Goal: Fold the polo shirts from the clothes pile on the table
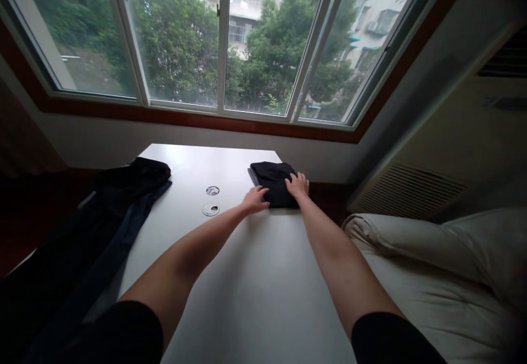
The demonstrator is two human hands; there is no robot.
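Observation:
A dark folded garment (275, 182) lies flat at the far right corner of the white table (247, 276). My left hand (255, 200) touches its near left edge, fingers apart. On its right side rests my right hand (298, 185), with the fingers spread over the cloth. A greyish layer peeks out at the left edge of the folded stack; its exact kind of clothing cannot be made out. Neither hand appears to pinch the fabric.
Dark garments (123, 205) hang over the table's left side. Two round discs or openings (211, 209) are set on the tabletop left of my hands. A pale cushioned seat (411, 243) stands at the right, and a window (185, 40) is behind the table.

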